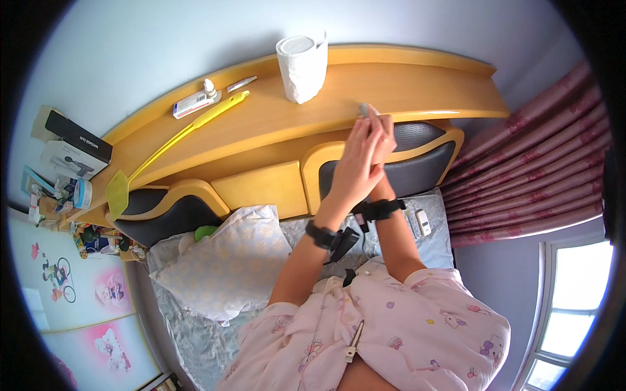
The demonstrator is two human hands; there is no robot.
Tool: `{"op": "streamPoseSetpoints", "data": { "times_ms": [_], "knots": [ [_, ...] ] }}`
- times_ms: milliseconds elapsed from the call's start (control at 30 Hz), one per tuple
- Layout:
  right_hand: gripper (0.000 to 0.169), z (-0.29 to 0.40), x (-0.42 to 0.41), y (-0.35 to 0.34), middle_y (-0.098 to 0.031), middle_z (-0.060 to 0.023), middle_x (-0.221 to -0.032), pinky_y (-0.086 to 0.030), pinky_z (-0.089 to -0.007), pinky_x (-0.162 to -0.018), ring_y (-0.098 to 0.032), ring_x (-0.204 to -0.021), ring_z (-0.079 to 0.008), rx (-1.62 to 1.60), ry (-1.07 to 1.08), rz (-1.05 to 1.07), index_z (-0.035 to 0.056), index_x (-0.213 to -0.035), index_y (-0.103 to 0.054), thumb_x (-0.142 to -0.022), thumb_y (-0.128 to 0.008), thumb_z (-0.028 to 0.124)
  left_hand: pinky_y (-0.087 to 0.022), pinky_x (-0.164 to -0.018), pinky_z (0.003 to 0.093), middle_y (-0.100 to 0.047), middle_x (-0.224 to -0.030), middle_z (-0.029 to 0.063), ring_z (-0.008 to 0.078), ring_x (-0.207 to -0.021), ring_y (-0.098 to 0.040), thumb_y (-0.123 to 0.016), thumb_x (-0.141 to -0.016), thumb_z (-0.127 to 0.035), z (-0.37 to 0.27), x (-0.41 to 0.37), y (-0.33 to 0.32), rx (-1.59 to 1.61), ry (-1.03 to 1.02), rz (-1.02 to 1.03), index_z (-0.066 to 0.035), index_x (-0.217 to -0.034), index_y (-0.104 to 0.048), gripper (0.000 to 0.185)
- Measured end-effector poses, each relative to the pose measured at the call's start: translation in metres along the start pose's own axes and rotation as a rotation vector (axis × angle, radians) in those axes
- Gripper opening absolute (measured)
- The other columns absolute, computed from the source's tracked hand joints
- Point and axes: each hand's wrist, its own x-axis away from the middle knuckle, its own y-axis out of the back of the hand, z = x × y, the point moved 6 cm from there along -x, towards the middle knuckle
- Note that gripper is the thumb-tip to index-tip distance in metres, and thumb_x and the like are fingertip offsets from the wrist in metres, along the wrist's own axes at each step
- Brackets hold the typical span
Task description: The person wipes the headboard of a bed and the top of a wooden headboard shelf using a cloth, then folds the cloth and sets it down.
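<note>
My left hand (356, 163) and my right hand (384, 139) are close together over the front edge of the wooden headboard shelf (391, 90). The left fingers lie across the right hand and partly cover it. From the curled right fingers a small grey object (363, 109) sticks out, too small and blurred to name. Whether the left hand grips it too is hidden. To the left of both hands, a roll of white paper towel (301, 71) stands upright on the shelf, its loose sheet hanging off the right side.
A yellow fly swatter (183, 134), a medicine box (191, 103), a dropper bottle (210, 88) and a small tube (241, 84) lie further left. A massage gun box (73, 159) stands at the shelf's end. Below are a pillow (230, 264) and a white remote (423, 222). Curtains (533, 166) hang right.
</note>
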Motion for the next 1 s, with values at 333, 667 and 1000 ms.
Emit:
{"op": "streamPoseSetpoints", "data": {
  "times_ms": [333, 667, 1000],
  "knots": [
    [0.04, 0.185, 0.102, -0.105, -0.055, -0.0068, -0.087, -0.049, -0.0354, -0.057, -0.057, -0.072, -0.0252, -0.391, 0.067, 0.258, 0.0081, -0.115, -0.06, -0.075, -0.06, 0.012, -0.029, -0.106, 0.0441, -0.036, -0.138, 0.0241, 0.0394, -0.13, -0.034, -0.061, -0.073, -0.002, 0.031, 0.086, 0.184, -0.418, 0.288, -0.218, -0.001, -0.134, -0.036, 0.066],
    [0.034, 0.237, 0.148, -0.172, -0.059, -0.0069, -0.094, -0.05, -0.0305, -0.072, -0.06, -0.087, -0.017, -1.113, -0.176, 0.831, 0.0078, -0.12, -0.058, -0.088, -0.058, 0.019, -0.035, -0.102, 0.0365, -0.044, -0.135, 0.0156, 0.0252, -0.122, -0.045, -0.049, -0.093, -0.014, 0.036, 0.159, 0.311, -0.176, 0.558, -0.545, -0.001, -0.134, -0.037, 0.045],
    [0.041, 0.156, 0.123, -0.101, -0.057, -0.0064, -0.115, -0.046, -0.0311, -0.089, -0.059, -0.101, -0.0182, -1.829, -1.04, 1.401, 0.0045, -0.123, -0.048, -0.086, -0.06, 0.018, -0.041, -0.093, 0.0299, -0.051, -0.123, 0.0098, 0.0179, -0.113, -0.05, -0.042, -0.097, -0.029, 0.035, 0.116, 0.185, 0.816, 0.594, -0.586, 0.0, -0.127, -0.044, 0.042]
  ]
}}
